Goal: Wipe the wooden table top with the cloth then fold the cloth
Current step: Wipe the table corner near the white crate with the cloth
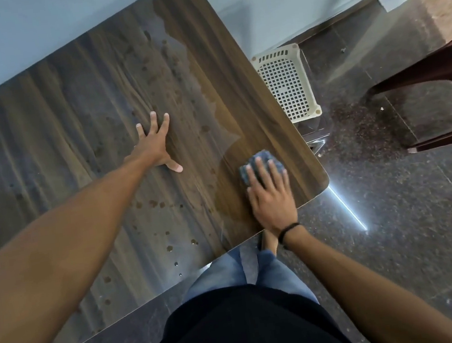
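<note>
Wooden worktop (pixel 70 119): fills left and centre of frame, dark grain, dotted with droplets and wet streaks; a drier, browner strip runs along its right edge. Cloth (pixel 263 157): grey-blue, bunched, lower right of the worktop near the rounded corner. Right hand (pixel 270 197): fingers straight, pressing flat on the cloth; black band (pixel 289 230) at wrist. Left hand (pixel 156 147): centre of frame, fingers spread, palm flat on bare wood, holding nothing. White perforated plastic crate (pixel 285 84): on the floor (pixel 396 221) just beyond the worktop's right edge. Dark brown chair (pixel 434 66): right of frame.
</note>
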